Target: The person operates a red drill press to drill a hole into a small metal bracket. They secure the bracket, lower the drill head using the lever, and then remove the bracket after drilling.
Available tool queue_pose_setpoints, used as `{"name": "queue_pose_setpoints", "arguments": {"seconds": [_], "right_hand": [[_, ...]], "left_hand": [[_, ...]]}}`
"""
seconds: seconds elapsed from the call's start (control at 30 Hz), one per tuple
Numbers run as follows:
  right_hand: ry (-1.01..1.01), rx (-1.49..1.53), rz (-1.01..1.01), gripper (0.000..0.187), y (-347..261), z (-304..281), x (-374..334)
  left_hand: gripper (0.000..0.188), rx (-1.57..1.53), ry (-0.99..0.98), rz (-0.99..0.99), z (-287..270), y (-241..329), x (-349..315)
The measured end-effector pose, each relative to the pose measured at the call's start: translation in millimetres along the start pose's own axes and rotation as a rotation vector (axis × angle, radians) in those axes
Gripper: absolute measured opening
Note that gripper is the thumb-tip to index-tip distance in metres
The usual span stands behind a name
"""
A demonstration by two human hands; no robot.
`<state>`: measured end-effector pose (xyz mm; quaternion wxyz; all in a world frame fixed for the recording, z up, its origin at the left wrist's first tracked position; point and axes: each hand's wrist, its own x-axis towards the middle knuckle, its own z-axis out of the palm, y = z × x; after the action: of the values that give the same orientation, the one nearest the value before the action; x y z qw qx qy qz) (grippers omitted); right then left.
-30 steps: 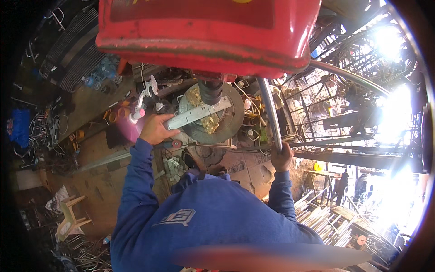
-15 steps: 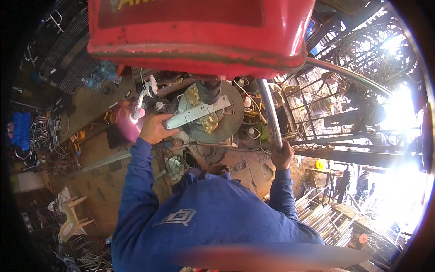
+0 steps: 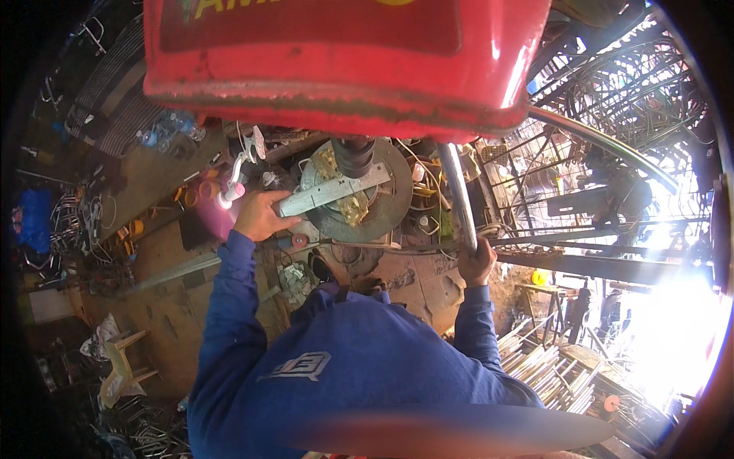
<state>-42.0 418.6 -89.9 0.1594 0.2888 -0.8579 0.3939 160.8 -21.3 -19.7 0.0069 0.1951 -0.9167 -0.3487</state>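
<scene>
My left hand (image 3: 260,217) grips the left end of a flat silver metal bar (image 3: 317,197) with small holes along it. The bar slants up to the right across the round grey drill press table (image 3: 396,195), which carries yellowish blocks (image 3: 353,208). Directly over the bar comes the dark spindle (image 3: 355,157) under the red drill press head (image 3: 344,73); whether a bit touches the bar is hidden. My right hand (image 3: 478,262) is closed round the lower end of a long shiny feed lever (image 3: 456,191).
Left of the table stand a pink bottle (image 3: 210,206) and a white clamp-like piece (image 3: 248,149). Metal rods (image 3: 558,375) lie at the lower right. A small stool (image 3: 122,367) stands at the lower left, and wire mesh (image 3: 527,168) fills the right.
The red head appears slightly larger and lower in view. Both hands keep their grips, and the bar stays in nearly the same place.
</scene>
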Motion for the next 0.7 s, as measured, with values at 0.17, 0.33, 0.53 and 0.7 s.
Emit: {"name": "queue_pose_setpoints", "arguments": {"seconds": [0.17, 0.33, 0.53, 0.7], "right_hand": [[-0.009, 0.029, 0.006, 0.015, 1.3, 0.1, 0.2], [-0.014, 0.017, 0.005, 0.013, 4.2, 1.3, -0.3], [0.024, 0.023, 0.023, 0.017, 4.0, 4.8, -0.7], [-0.025, -0.009, 0.143, 0.016, -1.4, 3.6, 0.5]], "left_hand": [[0.060, -0.011, -0.004, -0.011, 0.5, -3.5, 0.9], [0.062, -0.035, 0.029, 0.039, 3.2, -6.9, 1.0], [0.064, -0.063, 0.043, 0.056, 0.8, -6.9, 2.0], [0.068, -0.044, -0.026, -0.050, -2.1, -2.0, 1.4]]}}
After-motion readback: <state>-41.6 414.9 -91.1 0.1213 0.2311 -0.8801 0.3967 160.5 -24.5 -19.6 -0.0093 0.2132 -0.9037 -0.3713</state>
